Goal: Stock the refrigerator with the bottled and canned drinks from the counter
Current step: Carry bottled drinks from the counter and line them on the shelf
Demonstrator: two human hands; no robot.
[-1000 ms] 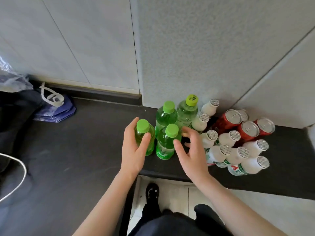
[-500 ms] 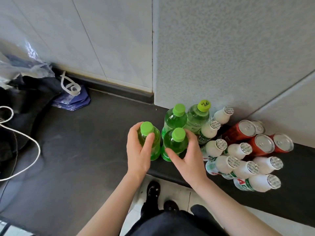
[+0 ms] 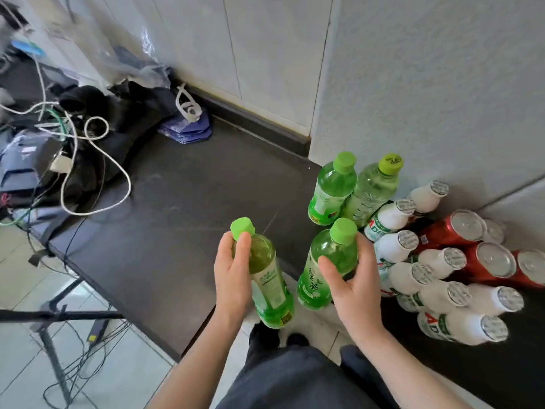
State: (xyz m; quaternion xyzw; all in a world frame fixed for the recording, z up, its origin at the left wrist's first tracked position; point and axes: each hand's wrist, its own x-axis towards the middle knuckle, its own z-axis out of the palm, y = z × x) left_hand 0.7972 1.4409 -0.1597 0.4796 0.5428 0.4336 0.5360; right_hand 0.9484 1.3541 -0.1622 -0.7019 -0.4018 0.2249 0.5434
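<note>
Pickup step: left hand [image 3: 233, 278] grips left bottle [image 3: 267, 276], right hand [image 3: 354, 284] right bottle [image 3: 330, 255]; next, carry them to the fridge.

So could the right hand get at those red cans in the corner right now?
Probably not yet. The right hand is full, gripping a green bottle, and a cluster of white bottles stands between it and the red cans. It would have to reach over them.

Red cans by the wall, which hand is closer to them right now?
Right. The right hand grips a green bottle just left of the white bottles fronting the red cans; the left hand holds a second green bottle farther left.
</note>
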